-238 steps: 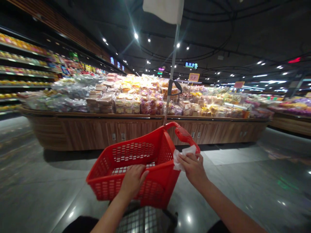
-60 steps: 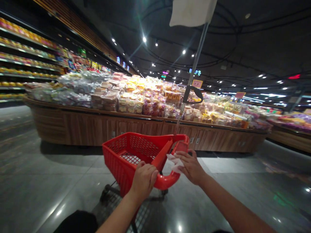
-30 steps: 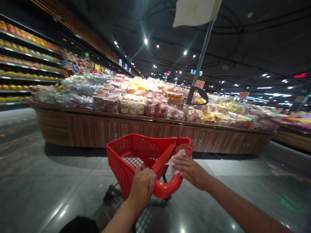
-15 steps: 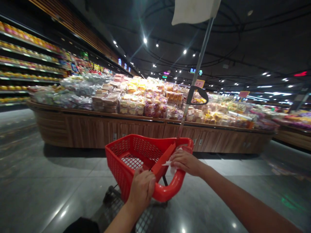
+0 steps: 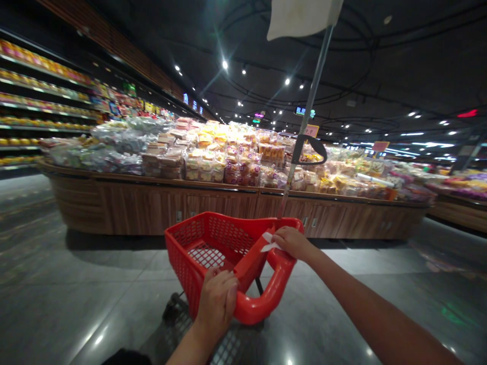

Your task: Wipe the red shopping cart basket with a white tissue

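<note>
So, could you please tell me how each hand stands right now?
Left hand: closed on the red plastic cart.
Right hand: closed on a white tissue.

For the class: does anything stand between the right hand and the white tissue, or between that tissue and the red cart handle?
Nothing visible does. The right hand rests directly on the white tissue, and the tissue lies against the red cart handle.
</note>
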Motion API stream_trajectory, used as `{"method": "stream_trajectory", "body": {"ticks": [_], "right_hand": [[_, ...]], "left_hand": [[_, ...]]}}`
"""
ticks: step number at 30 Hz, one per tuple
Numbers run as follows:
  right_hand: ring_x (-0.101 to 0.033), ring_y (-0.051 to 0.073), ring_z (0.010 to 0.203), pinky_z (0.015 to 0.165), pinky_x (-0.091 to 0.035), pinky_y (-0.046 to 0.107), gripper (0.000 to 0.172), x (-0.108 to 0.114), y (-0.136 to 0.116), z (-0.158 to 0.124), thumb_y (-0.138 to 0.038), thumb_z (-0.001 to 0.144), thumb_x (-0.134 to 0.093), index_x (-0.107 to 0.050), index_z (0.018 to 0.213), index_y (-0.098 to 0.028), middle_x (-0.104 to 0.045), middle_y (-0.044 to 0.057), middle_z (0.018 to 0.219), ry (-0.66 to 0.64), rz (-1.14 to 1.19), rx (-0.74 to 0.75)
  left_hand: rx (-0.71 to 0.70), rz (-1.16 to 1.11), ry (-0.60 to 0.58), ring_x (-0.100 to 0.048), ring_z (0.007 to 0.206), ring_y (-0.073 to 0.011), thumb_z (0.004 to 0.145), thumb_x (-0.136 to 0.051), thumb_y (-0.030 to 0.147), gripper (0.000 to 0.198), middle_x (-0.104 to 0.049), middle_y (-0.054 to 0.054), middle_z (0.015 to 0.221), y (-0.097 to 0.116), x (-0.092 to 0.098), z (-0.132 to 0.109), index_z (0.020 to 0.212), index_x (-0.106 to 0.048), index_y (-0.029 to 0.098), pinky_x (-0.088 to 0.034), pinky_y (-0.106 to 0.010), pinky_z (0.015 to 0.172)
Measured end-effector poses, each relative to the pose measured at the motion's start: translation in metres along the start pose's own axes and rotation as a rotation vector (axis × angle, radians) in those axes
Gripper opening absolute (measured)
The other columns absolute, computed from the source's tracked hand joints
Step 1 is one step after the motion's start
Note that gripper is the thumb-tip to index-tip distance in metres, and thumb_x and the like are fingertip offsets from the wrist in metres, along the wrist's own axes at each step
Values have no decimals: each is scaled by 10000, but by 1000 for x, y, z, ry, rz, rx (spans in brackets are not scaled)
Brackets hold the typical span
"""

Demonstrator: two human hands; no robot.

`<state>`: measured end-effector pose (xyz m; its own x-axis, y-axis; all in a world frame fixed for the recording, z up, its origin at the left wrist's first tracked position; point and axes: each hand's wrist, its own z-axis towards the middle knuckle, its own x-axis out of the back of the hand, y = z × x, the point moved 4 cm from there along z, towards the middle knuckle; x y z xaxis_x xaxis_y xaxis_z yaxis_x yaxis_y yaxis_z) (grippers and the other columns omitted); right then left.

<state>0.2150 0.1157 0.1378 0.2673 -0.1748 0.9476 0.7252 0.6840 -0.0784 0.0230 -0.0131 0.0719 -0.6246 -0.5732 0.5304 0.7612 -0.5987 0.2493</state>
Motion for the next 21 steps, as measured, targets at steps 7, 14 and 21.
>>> {"method": "stream_trajectory", "body": {"ticks": [7,14,21], "right_hand": [[-567,173,1041,1011,-260,398,330,7,-20,-23,-284,952,-335,-655,1029,-259,-673,12,1076,53,211,197],[-528,234,1132,1013,-298,485,414,-10,12,-25,-282,940,-275,-651,1087,-189,-634,87,1162,413,295,-215],[-327,228,1321,1107,-208,481,499,-29,-60,-77,-175,888,-355,-373,1386,-198,-430,64,1400,588,353,2]], "left_hand": [[7,17,-35,-535,686,-144,899,-227,166,394,-615,3,664,-5,4,0,650,-531,198,-313,-345,832],[-7,39,-27,-539,683,-143,903,-229,173,400,-625,-3,668,-6,1,4,652,-539,197,-329,-342,821],[2,48,-79,-575,735,-144,908,-217,182,403,-653,-8,726,-12,5,3,713,-569,194,-339,-374,880]]}}
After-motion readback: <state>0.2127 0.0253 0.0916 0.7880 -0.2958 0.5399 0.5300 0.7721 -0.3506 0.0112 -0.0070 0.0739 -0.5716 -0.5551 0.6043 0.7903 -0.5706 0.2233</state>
